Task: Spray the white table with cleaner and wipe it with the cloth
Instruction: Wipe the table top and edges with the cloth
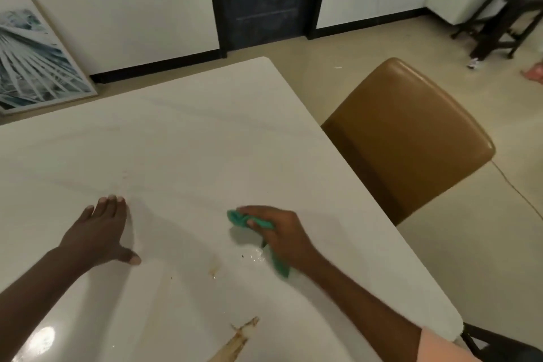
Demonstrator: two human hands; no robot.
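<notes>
Green cloth (255, 222) bunched on the white table (182, 138), right hand (279, 232) curled round it, pressing it down beside a wet smear (254, 254). Left hand (98, 232) lies flat, fingers straight and spread, well apart from the cloth. A brown streak (238, 341) marks the near edge. Tan chair (408, 132) sits tucked at the table's right side. No readable writing anywhere.

Cloth (258, 222): mostly hidden under right hand (282, 232); only two green ends show. Surface (191, 141) cut off at left and bottom edges. Brownish smear (235, 344) cut by bottom edge, blurred, can't ID. Framed picture (32, 62) cropped at left.
</notes>
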